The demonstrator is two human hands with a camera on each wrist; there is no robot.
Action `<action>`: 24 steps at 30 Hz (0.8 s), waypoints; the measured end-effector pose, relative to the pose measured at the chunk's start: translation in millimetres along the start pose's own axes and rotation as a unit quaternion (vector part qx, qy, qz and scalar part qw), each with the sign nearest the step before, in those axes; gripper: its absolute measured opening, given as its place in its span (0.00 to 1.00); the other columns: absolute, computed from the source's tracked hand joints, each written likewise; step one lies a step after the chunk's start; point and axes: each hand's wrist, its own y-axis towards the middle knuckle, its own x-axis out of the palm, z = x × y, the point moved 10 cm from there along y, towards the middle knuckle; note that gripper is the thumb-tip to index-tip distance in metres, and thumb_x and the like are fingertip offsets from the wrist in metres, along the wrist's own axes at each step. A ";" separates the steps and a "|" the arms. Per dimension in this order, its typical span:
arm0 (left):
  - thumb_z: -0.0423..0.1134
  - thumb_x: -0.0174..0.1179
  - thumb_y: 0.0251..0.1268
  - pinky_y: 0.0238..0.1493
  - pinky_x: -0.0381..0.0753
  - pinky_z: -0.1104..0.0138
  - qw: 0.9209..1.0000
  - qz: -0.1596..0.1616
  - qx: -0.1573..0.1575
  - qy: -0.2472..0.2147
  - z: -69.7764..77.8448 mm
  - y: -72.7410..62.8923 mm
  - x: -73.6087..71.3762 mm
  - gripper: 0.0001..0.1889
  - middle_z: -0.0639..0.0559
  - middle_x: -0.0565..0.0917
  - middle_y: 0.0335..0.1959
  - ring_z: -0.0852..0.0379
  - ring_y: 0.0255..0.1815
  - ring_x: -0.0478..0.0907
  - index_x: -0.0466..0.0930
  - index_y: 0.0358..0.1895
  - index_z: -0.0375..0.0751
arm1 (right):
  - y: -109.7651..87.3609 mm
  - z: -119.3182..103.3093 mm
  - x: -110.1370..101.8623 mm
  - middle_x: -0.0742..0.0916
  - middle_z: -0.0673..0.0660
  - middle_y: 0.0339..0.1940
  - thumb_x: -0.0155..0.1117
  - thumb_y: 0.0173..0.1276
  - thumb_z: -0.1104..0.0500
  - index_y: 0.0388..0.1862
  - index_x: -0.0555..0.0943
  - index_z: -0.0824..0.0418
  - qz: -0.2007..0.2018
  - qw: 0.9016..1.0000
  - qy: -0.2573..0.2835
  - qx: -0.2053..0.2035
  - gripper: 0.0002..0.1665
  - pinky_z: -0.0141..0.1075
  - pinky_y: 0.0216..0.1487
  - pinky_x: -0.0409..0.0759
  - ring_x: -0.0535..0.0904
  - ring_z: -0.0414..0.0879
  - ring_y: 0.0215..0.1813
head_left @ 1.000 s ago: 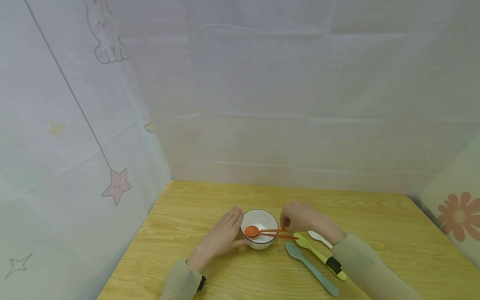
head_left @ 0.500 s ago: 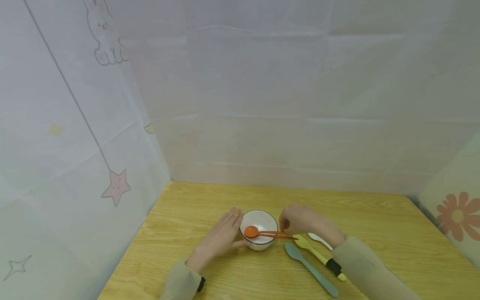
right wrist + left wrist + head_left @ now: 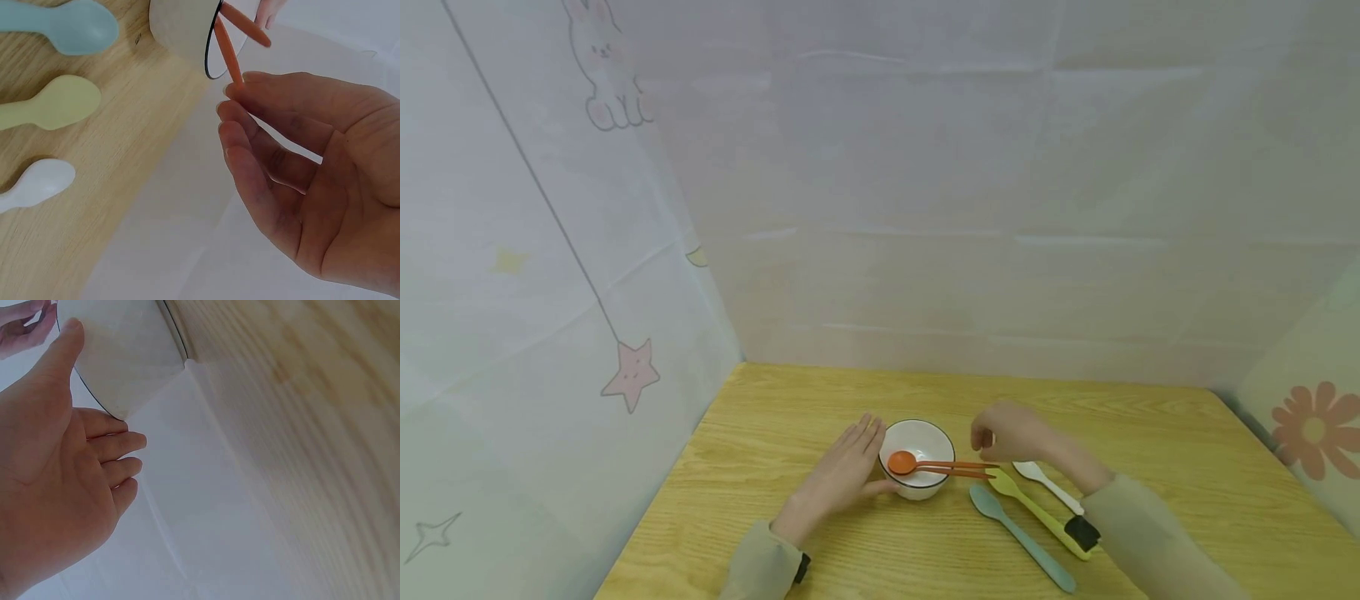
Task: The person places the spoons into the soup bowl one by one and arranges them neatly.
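White bowl: a small round white bowl (image 3: pixel 917 492) with a thin dark rim and a ceramic look stands upright on the pale wooden table (image 3: pixel 865 550).
Orange utensils: a round-headed orange spoon (image 3: pixel 902 462) lies in the bowl; two slim orange handles (image 3: pixel 967 474) lean out over the rim, and a second head cannot be made out.
Left hand: the left hand (image 3: pixel 842 471) rests against the bowl, fingers extended, grasping nothing.
Right hand: the right hand (image 3: pixel 1015 435) has bent fingers, thumb and index at one handle's end; whether they pinch it or have released it, I cannot tell.
Other spoons: a teal spoon (image 3: pixel 1022 537), a yellow-green spoon (image 3: pixel 1037 512) and a white spoon (image 3: pixel 1048 486) lie on the table.
Handling, utensils: probably light, fairly stiff plastic, slightly slippery; best pinched at the free handle ends.
Handling, bowl: likely heavier, rigid, smooth and breakable; best steadied by its outer wall.
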 end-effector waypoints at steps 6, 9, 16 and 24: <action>0.66 0.53 0.66 0.81 0.58 0.53 1.000 -0.002 -0.001 -0.002 -0.4 -0.6 0.3 0.48 0.37 0.60 0.78 0.43 0.82 0.53 0.56 0.76 0.31 | -11.2 5.4 -8.1 0.86 0.46 0.29 0.70 0.60 0.63 0.30 0.85 0.56 0.013 1.000 0.002 -0.010 0.02 0.28 0.31 0.77 0.77 0.33 0.31; 0.66 0.53 0.66 0.81 0.58 0.53 1.000 0.000 0.000 -0.003 -0.2 -0.9 -0.3 0.48 0.37 0.60 0.78 0.42 0.81 0.53 0.56 0.76 0.31 | -17.2 9.2 -11.2 0.86 0.46 0.29 0.70 0.62 0.61 0.31 0.85 0.57 0.017 1.000 0.003 -0.010 0.01 0.28 0.30 0.77 0.77 0.33 0.31; 0.67 0.53 0.66 0.81 0.59 0.53 1.000 0.002 0.001 -0.003 0.7 -1.0 -1.8 0.48 0.38 0.60 0.78 0.42 0.81 0.54 0.57 0.76 0.31 | -26.5 17.9 -12.9 0.86 0.47 0.29 0.70 0.62 0.62 0.31 0.85 0.57 0.022 1.000 0.012 -0.009 0.01 0.27 0.30 0.77 0.78 0.32 0.30; 0.67 0.52 0.67 0.81 0.60 0.53 1.000 0.006 0.008 0.004 1.4 0.0 -1.5 0.48 0.36 0.61 0.77 0.41 0.81 0.55 0.57 0.76 0.30 | -38.9 27.7 -11.5 0.87 0.47 0.30 0.68 0.62 0.64 0.33 0.86 0.58 0.029 0.999 0.033 -0.006 0.02 0.27 0.30 0.78 0.78 0.33 0.31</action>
